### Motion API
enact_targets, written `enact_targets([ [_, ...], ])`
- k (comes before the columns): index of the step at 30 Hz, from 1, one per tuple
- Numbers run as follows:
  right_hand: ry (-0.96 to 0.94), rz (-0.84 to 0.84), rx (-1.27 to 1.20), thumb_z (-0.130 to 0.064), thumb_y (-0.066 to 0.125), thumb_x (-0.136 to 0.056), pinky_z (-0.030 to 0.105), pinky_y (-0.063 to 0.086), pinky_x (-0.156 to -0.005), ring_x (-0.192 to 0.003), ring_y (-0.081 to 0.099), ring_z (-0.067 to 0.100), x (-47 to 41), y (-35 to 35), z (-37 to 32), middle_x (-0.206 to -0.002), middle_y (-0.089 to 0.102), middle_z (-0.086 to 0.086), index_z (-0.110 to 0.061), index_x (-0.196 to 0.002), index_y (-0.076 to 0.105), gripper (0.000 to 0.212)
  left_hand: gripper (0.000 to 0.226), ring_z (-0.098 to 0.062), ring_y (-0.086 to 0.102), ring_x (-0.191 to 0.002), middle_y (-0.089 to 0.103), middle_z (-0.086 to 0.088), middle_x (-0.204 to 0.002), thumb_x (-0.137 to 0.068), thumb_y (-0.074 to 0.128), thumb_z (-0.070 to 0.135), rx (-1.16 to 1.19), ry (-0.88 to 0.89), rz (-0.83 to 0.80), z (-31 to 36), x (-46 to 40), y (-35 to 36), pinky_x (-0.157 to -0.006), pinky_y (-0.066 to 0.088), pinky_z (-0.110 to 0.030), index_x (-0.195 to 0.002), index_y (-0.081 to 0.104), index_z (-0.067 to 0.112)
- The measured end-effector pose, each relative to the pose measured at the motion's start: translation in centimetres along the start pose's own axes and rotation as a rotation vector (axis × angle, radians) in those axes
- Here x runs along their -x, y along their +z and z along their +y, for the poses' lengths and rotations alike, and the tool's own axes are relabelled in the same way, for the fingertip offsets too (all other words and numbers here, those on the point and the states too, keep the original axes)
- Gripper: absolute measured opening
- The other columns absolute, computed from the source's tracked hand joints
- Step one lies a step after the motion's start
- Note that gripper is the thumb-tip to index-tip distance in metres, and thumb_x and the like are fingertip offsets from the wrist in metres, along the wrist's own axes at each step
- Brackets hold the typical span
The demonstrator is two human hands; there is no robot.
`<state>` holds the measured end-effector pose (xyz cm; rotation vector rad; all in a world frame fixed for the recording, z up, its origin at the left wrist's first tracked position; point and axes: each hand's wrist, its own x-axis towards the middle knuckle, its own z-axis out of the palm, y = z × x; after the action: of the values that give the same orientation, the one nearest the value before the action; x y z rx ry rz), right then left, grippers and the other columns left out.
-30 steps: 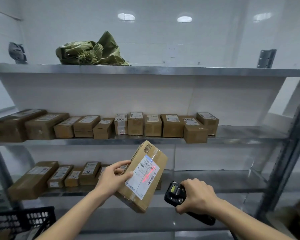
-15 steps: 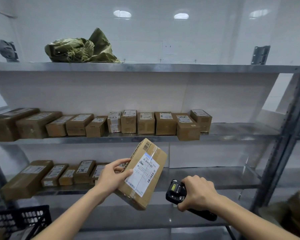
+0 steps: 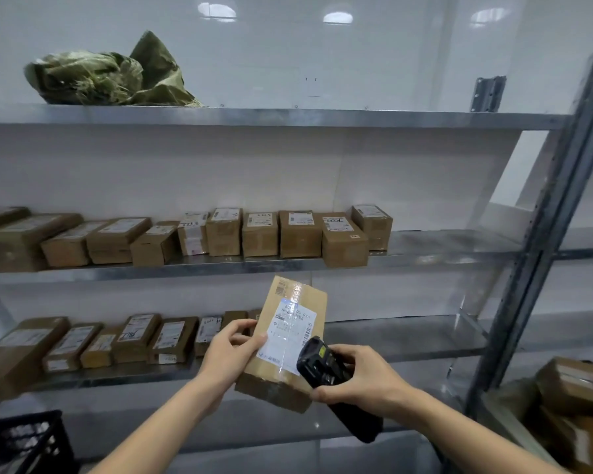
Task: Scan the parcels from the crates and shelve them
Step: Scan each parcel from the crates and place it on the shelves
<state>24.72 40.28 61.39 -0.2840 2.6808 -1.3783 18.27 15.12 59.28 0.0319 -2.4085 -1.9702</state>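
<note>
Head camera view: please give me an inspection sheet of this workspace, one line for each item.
Surface: grey metal shelving, several levels.
Job's things: brown cardboard parcel with white label; black handheld scanner; rows of brown boxes on middle shelf and lower shelf.
Clutter: crumpled green woven sack on top shelf.
Hands: left hand grips parcel; right hand grips scanner.
Cables: nothing seen.
Surroundings: black plastic crate lower left; white wall.

Left hand [image 3: 228, 354] holds a labelled parcel [image 3: 288, 340]; right hand [image 3: 363, 381] grips a black scanner [image 3: 326, 371] just beside it.
</note>
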Motion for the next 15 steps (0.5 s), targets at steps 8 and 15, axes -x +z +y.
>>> enact_targets([
  [8,0.020,0.057,-0.069,-0.035,0.091,-0.070,0.031,0.055,-0.094,-0.099,0.073,0.011,0.4,-3.5,5.4,-0.102,0.079,-0.012,-0.037,-0.115,0.075,0.048,0.047,-0.024,0.073,-0.098,0.070,-0.011,-0.119,-0.078,0.086,0.016,0.249,-0.177,-0.239,-1.2,-0.4,5.6,-0.076,0.061,-0.038,-0.120,0.063,0.012],
  [15,0.060,0.037,-0.080,-0.039,0.093,-0.068,0.028,0.054,-0.092,-0.093,0.073,0.005,-1.1,-6.4,10.1,-0.100,0.079,-0.012,-0.037,-0.115,0.076,0.051,0.091,-0.011,0.064,-0.120,0.068,0.007,-0.130,-0.053,0.100,0.038,0.068,-0.083,-0.421,-3.7,-2.6,8.6,-0.106,0.051,-0.042,-0.133,0.060,0.026],
])
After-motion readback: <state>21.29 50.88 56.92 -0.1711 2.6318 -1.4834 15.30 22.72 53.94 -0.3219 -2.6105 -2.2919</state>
